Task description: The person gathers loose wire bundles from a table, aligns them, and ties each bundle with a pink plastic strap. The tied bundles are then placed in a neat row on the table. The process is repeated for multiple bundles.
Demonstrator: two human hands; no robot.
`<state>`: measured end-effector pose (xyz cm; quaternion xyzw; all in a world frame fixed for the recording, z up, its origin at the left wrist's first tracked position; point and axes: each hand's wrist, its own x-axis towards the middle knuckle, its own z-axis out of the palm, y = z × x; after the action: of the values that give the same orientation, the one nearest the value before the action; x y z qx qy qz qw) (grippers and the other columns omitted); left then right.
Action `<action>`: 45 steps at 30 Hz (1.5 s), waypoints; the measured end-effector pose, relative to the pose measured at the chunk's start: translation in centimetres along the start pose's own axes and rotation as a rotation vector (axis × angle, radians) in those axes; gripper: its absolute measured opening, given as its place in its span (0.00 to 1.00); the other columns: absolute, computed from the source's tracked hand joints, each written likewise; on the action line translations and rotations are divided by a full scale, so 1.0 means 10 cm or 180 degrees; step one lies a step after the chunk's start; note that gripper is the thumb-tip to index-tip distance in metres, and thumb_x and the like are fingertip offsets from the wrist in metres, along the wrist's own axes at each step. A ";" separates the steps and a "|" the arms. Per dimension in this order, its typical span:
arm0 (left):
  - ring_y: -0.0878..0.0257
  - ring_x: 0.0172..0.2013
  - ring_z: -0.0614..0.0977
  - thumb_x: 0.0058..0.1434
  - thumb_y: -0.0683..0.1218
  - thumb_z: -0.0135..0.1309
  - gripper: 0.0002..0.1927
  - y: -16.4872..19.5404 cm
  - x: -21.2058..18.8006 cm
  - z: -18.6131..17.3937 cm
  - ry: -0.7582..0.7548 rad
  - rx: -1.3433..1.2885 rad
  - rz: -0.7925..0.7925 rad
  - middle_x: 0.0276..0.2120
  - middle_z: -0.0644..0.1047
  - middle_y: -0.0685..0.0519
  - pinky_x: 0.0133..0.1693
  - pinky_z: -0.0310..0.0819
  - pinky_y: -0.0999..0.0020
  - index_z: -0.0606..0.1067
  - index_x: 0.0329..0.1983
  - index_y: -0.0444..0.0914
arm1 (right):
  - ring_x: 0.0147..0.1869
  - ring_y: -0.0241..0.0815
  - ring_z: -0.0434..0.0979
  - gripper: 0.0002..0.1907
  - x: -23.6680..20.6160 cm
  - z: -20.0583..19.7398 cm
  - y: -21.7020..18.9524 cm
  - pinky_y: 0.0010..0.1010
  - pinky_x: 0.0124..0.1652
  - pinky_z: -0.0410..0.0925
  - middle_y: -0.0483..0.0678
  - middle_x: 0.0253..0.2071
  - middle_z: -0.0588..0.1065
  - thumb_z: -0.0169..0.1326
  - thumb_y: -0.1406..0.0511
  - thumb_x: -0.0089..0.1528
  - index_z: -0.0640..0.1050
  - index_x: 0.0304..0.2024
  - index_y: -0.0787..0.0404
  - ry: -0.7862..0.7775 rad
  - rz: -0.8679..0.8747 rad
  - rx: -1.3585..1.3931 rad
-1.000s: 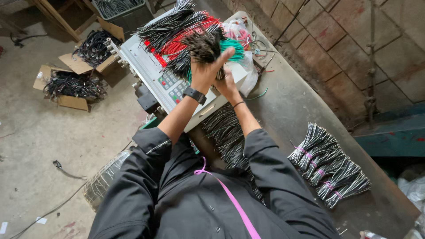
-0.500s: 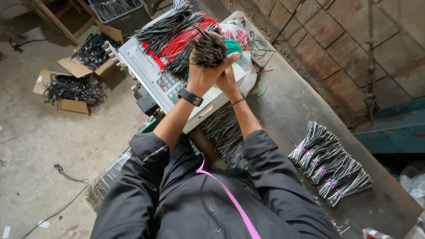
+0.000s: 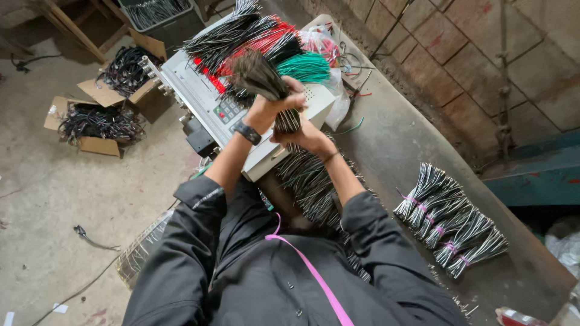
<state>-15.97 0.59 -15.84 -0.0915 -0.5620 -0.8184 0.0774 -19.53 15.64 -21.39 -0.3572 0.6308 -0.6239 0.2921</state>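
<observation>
Black wire bundle (image 3: 260, 75), green wires (image 3: 308, 66), red wires (image 3: 266, 41).

Single head view, looking steeply down – close over arms, workbench (image 3: 399, 151), floor beyond

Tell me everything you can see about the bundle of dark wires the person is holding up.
The bundle of dark cut wires is a thick sheaf of thin black and pale strands, plastic-coated by the look. It tilts up and to the left, with its upper end fanned. The left hand has its grip around the middle, while the right hand holds it lower down, where the end pokes out. It is raised above the white machine box, clear of the table.
</observation>
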 end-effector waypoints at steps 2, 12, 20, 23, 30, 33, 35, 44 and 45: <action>0.64 0.29 0.80 0.58 0.42 0.71 0.12 -0.02 0.01 0.14 0.0865 -0.0196 0.0032 0.30 0.78 0.53 0.33 0.79 0.66 0.77 0.34 0.36 | 0.34 0.42 0.80 0.19 -0.15 0.13 -0.08 0.34 0.36 0.74 0.48 0.34 0.79 0.63 0.72 0.55 0.75 0.48 0.60 -0.0051 0.0391 0.1270; 0.68 0.17 0.74 0.54 0.40 0.67 0.13 0.31 -0.11 0.43 0.1100 -0.0878 -0.0235 0.20 0.72 0.58 0.21 0.68 0.70 0.73 0.24 0.43 | 0.42 0.37 0.76 0.18 -0.53 0.35 -0.37 0.31 0.44 0.71 0.44 0.38 0.77 0.59 0.66 0.61 0.74 0.52 0.66 0.0026 0.0350 0.1628; 0.71 0.38 0.82 0.59 0.46 0.71 0.14 0.39 0.08 0.47 0.1161 0.1243 0.1474 0.39 0.81 0.55 0.41 0.77 0.73 0.81 0.42 0.34 | 0.49 0.32 0.76 0.16 0.28 -0.12 -0.48 0.30 0.50 0.72 0.44 0.45 0.80 0.63 0.74 0.62 0.75 0.52 0.68 0.1046 -0.1147 -0.0528; 0.70 0.44 0.83 0.59 0.47 0.71 0.20 0.27 0.09 0.38 0.1225 0.1084 0.1421 0.47 0.82 0.54 0.47 0.79 0.72 0.79 0.50 0.34 | 0.49 0.32 0.75 0.18 0.44 -0.09 -0.31 0.28 0.49 0.71 0.43 0.46 0.78 0.62 0.75 0.60 0.75 0.52 0.67 0.1044 -0.1124 -0.0084; 0.66 0.48 0.81 0.61 0.52 0.72 0.32 -0.05 -0.01 0.09 0.0831 0.2851 0.1108 0.51 0.81 0.51 0.55 0.74 0.67 0.74 0.63 0.34 | 0.46 0.33 0.74 0.14 0.49 0.00 -0.05 0.29 0.46 0.71 0.45 0.41 0.74 0.62 0.75 0.61 0.74 0.47 0.64 0.1491 -0.1291 -0.0947; 0.64 0.50 0.79 0.58 0.54 0.73 0.41 -0.11 0.01 0.04 0.1077 0.2049 0.1284 0.50 0.79 0.50 0.55 0.75 0.66 0.67 0.66 0.32 | 0.45 0.33 0.74 0.11 0.51 -0.04 -0.09 0.28 0.46 0.70 0.43 0.41 0.73 0.61 0.74 0.62 0.74 0.45 0.62 0.1451 -0.1618 -0.0870; 0.63 0.51 0.79 0.57 0.54 0.75 0.43 -0.13 0.03 0.05 0.1176 0.1800 0.1276 0.51 0.79 0.49 0.57 0.76 0.65 0.65 0.67 0.33 | 0.48 0.35 0.76 0.15 0.48 -0.05 -0.11 0.30 0.47 0.71 0.43 0.43 0.77 0.61 0.73 0.58 0.76 0.47 0.65 0.1133 -0.1103 -0.0362; 0.65 0.44 0.81 0.54 0.53 0.72 0.35 -0.25 0.03 0.06 0.0857 0.1690 0.0806 0.45 0.80 0.53 0.48 0.79 0.65 0.69 0.58 0.34 | 0.44 0.36 0.76 0.20 0.49 -0.09 0.03 0.30 0.42 0.71 0.45 0.41 0.77 0.63 0.72 0.55 0.75 0.49 0.64 0.1005 -0.0900 -0.0867; 0.64 0.45 0.81 0.57 0.52 0.72 0.28 -0.26 0.01 0.06 0.0736 0.1697 0.0792 0.45 0.80 0.52 0.49 0.78 0.65 0.72 0.53 0.33 | 0.44 0.36 0.76 0.21 0.48 -0.04 0.00 0.30 0.41 0.72 0.45 0.41 0.77 0.63 0.72 0.55 0.75 0.50 0.64 0.0983 -0.0740 -0.0990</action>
<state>-16.62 2.04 -17.97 -0.0423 -0.7287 -0.6315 0.2616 -22.63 12.00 -20.98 -0.3684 0.7110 -0.5959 0.0599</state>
